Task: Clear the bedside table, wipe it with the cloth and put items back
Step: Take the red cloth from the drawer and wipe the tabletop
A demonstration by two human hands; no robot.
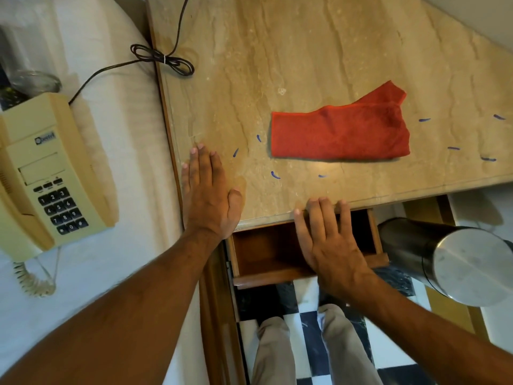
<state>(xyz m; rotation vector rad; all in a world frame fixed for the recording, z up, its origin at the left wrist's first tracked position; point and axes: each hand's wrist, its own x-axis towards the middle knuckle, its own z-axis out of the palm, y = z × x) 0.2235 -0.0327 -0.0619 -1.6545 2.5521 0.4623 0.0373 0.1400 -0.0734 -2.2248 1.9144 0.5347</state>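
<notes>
Cleared beige marble desk point(291, 51), both hands flat and empty: left hand point(211, 195) lower centre, right hand point(330, 237) over drawer. Next, probably: grab folded red cloth point(338, 132), wipe.

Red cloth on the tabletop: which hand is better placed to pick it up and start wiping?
Right, probably. The right hand rests open at the table's front edge, just below the red cloth. The left hand lies flat near the table's left edge, farther off to the side.

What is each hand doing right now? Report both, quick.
Left hand: open, flat on the table, holding nothing.
Right hand: open, fingers on the table's front edge above the open drawer, holding nothing.
</notes>
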